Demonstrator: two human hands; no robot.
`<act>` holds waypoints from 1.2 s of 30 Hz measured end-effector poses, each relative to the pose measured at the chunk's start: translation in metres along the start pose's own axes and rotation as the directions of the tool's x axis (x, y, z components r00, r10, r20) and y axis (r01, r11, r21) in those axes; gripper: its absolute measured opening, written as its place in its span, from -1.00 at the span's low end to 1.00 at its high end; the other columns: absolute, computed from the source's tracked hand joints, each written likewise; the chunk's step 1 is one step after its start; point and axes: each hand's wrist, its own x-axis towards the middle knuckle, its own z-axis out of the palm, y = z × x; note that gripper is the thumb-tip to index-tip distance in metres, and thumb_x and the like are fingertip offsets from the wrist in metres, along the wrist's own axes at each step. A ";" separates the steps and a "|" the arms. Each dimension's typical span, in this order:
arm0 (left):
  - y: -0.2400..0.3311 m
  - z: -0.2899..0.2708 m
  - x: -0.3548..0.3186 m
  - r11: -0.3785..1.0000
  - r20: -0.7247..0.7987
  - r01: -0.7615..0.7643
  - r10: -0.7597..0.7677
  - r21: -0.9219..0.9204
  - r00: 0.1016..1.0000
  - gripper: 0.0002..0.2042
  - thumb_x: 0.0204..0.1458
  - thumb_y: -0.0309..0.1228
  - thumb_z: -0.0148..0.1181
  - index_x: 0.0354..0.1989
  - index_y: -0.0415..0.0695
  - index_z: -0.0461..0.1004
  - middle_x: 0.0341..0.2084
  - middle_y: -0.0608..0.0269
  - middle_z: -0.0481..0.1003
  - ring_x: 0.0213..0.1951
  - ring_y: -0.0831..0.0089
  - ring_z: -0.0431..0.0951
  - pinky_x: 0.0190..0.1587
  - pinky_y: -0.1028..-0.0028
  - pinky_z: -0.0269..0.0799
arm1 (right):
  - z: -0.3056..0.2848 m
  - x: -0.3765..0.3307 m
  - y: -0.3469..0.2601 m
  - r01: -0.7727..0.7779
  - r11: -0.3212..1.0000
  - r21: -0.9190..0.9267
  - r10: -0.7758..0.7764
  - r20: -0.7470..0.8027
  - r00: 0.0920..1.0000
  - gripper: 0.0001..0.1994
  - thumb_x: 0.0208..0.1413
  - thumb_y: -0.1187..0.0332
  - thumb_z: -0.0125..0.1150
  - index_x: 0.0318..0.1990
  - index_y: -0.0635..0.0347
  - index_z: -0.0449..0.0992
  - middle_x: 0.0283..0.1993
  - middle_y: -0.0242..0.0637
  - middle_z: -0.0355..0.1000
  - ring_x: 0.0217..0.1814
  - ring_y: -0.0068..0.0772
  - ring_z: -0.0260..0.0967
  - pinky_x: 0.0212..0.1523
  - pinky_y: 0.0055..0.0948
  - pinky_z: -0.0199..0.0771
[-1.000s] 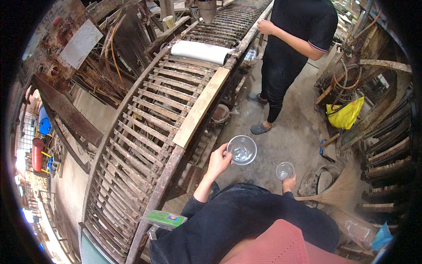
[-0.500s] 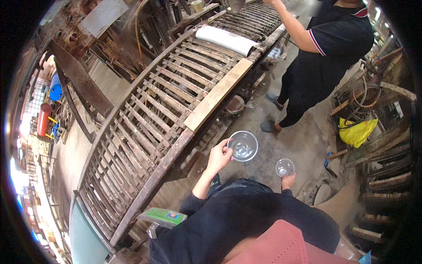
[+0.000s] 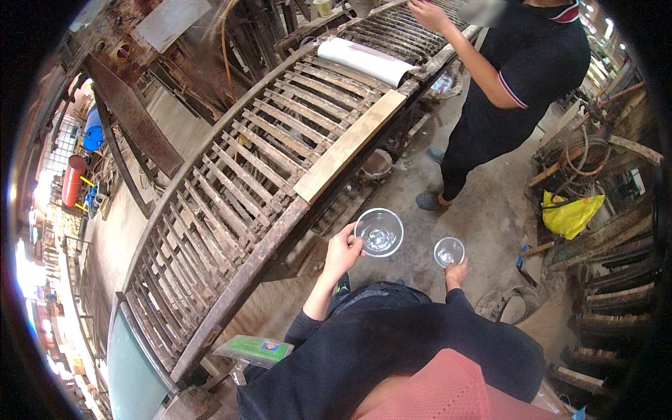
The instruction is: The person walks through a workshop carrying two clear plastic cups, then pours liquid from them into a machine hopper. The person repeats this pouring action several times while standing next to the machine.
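My left hand (image 3: 343, 250) pinches the rim of a clear plastic bowl (image 3: 379, 232), thumb over the edge, its mouth facing up. Further right and lower, my right hand (image 3: 456, 271) is closed round a smaller clear plastic cup (image 3: 449, 252), also mouth up. The two vessels are apart, both held over the concrete floor in front of my body. I cannot make out anything inside either one. Left of the bowl runs a long slatted metal rack (image 3: 241, 157), with a wooden board (image 3: 350, 145) lying along its near edge.
A white sheet (image 3: 364, 61) curves over the rack's slats. Beyond it stands a person in dark clothes (image 3: 500, 105), one arm over the rack. A yellow bag (image 3: 572, 215) lies by stacked scrap at right. A reddish bucket (image 3: 376, 164) sits beside the rack.
Both hands, still holding the bowl and the cup, have shifted slightly left in the view. The other person's forearm has moved a little left over the rack.
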 end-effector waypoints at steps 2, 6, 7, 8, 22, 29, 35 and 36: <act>0.002 0.001 0.000 1.000 -0.002 0.001 -0.001 -0.014 1.000 -0.63 -0.04 -0.54 -0.06 0.00 -0.27 0.34 -0.79 0.35 0.38 -0.67 0.71 0.40 -0.56 0.64 0.27 | 0.001 -0.001 0.006 0.005 1.000 0.017 -0.005 -0.011 1.000 -0.51 -0.16 0.44 0.20 0.02 -0.09 0.28 -0.21 -0.02 0.45 -0.15 0.06 0.39 -0.17 -0.11 0.35; 0.001 0.003 0.001 1.000 0.006 -0.008 0.008 -0.028 1.000 -0.63 -0.05 -0.55 -0.06 0.00 -0.28 0.33 -0.79 0.37 0.37 -0.68 0.70 0.40 -0.58 0.64 0.26 | 0.002 -0.001 0.021 -0.031 0.999 0.024 0.031 -0.020 0.999 -0.50 -0.18 0.45 0.21 0.02 -0.10 0.29 -0.23 -0.03 0.46 -0.14 0.05 0.40 -0.16 -0.12 0.35; 0.000 0.003 0.001 0.999 0.006 -0.006 0.006 -0.037 1.000 -0.63 -0.05 -0.56 -0.06 0.01 -0.27 0.33 -0.79 0.38 0.37 -0.68 0.70 0.39 -0.58 0.64 0.25 | 0.002 -0.001 0.025 -0.098 0.995 -0.006 0.098 -0.005 0.995 -0.50 -0.18 0.44 0.21 0.02 -0.10 0.30 -0.23 -0.03 0.46 -0.14 0.04 0.40 -0.16 -0.12 0.35; -0.001 0.004 0.001 0.999 0.013 0.027 -0.026 -0.042 1.000 -0.62 -0.05 -0.56 -0.06 0.01 -0.27 0.32 -0.79 0.39 0.37 -0.68 0.70 0.39 -0.58 0.65 0.25 | 0.003 -0.001 0.028 -0.061 0.998 0.017 0.061 -0.026 0.998 -0.50 -0.18 0.44 0.21 0.02 -0.10 0.30 -0.23 -0.03 0.46 -0.14 0.04 0.40 -0.16 -0.12 0.35; -0.006 -0.001 -0.003 0.999 -0.012 0.011 -0.011 -0.039 1.000 -0.62 -0.04 -0.55 -0.06 0.02 -0.23 0.34 -0.77 0.38 0.39 -0.66 0.69 0.42 -0.55 0.64 0.29 | 0.008 -0.006 0.021 -0.114 0.993 -0.004 0.114 0.028 0.993 -0.54 -0.16 0.48 0.14 0.00 -0.01 0.34 -0.16 -0.02 0.43 -0.08 0.01 0.38 -0.08 -0.18 0.33; -0.009 -0.004 -0.009 0.998 -0.030 0.033 -0.035 -0.054 0.999 -0.62 -0.05 -0.55 -0.07 0.02 -0.23 0.34 -0.75 0.37 0.40 -0.65 0.68 0.43 -0.53 0.63 0.32 | 0.009 -0.011 0.019 -0.002 1.000 -0.018 0.002 -0.033 0.999 -0.50 -0.17 0.41 0.24 0.02 -0.02 0.29 -0.25 0.01 0.45 -0.17 0.08 0.40 -0.18 -0.12 0.34; -0.012 -0.003 -0.012 0.997 -0.021 0.059 -0.060 -0.048 0.998 -0.63 -0.05 -0.54 -0.05 0.01 -0.23 0.34 -0.75 0.34 0.41 -0.65 0.67 0.44 -0.53 0.62 0.33 | 0.009 -0.011 0.025 0.016 0.999 -0.032 -0.016 -0.026 1.000 -0.46 -0.17 0.40 0.24 0.06 -0.02 0.27 -0.21 0.04 0.44 -0.14 0.07 0.39 -0.15 -0.13 0.34; -0.012 -0.003 -0.013 0.998 -0.020 0.037 -0.038 -0.049 0.999 -0.62 -0.06 -0.54 -0.05 0.00 -0.25 0.34 -0.77 0.34 0.40 -0.65 0.65 0.46 -0.54 0.61 0.33 | 0.008 -0.011 0.025 0.021 0.999 -0.035 -0.022 -0.020 1.000 -0.46 -0.16 0.40 0.24 0.07 -0.02 0.27 -0.20 0.04 0.44 -0.14 0.07 0.39 -0.14 -0.13 0.34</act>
